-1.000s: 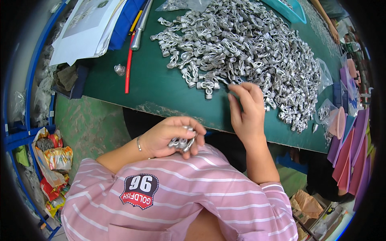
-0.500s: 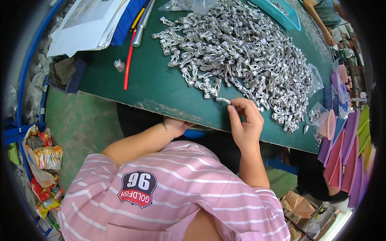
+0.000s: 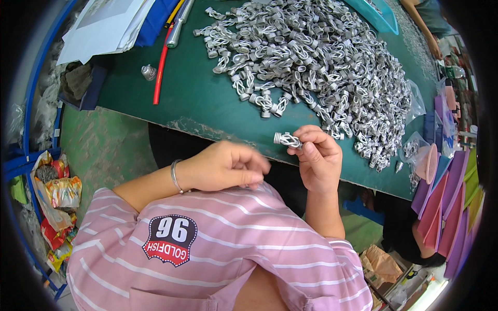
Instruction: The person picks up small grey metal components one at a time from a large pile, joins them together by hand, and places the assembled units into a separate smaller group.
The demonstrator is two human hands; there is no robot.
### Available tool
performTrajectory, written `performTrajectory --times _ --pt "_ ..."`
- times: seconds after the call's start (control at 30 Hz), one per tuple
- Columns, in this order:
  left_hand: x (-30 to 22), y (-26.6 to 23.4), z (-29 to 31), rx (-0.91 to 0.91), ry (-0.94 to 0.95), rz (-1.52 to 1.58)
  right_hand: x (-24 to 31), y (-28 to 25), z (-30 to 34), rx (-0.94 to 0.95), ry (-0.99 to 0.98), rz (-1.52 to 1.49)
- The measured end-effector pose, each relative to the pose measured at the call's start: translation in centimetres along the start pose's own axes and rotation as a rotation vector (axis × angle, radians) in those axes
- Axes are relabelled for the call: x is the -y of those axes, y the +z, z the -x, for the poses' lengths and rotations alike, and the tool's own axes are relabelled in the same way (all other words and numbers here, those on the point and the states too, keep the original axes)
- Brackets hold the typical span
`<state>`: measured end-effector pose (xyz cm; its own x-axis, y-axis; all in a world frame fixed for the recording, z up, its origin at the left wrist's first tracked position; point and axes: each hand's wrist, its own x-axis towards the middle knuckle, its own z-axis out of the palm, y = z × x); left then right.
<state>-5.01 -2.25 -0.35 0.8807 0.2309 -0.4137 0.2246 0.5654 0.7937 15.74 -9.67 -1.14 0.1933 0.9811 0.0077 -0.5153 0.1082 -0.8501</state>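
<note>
My right hand [image 3: 319, 158] pinches a small silver metal piece [image 3: 280, 138] between thumb and fingers. The piece has a ribbed collar at one end and twisted loops, and it is held just above the near edge of the green table. To its left, in front of my body, my left hand [image 3: 225, 165] is raised over the shirt with its fingers partly bent and smeared by motion; no object shows in it. Beyond both hands spreads a large heap of the same silver metal pieces [image 3: 316, 57].
The green table [image 3: 199, 96] bears a red stick [image 3: 161, 75], a metal rod [image 3: 179, 28], a small silver part [image 3: 149, 72] and papers [image 3: 104, 28]. A turquoise tray [image 3: 376, 15] stands beyond the heap. A pink cup [image 3: 426, 163] and coloured bins [image 3: 441, 202] are at right. Another person's arm [image 3: 423, 23] reaches in.
My right hand has drawn a silver metal piece away from the heap's near edge and turned it upward. The left hand has risen from beside the table edge into full view.
</note>
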Motion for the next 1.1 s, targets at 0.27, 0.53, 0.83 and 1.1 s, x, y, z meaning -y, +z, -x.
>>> performTrajectory --times 0.27,0.53,0.83,1.1 --pt "-1.1 0.9 -2.2 -0.28 0.377 0.264 0.3 0.7 0.2 -0.005 0.085 0.063" --pt "-0.6 1.3 -2.8 -0.339 0.713 -0.057 -0.7 0.6 0.3 0.052 -0.111 0.306" --pt "-0.7 1.1 -2.4 -0.267 0.296 0.333 -0.5 2.7 0.7 0.074 -0.483 0.527" --pt "-0.5 -0.5 -2.1 -0.106 0.286 0.734 0.1 1.9 -1.4 -0.003 -0.511 1.033"
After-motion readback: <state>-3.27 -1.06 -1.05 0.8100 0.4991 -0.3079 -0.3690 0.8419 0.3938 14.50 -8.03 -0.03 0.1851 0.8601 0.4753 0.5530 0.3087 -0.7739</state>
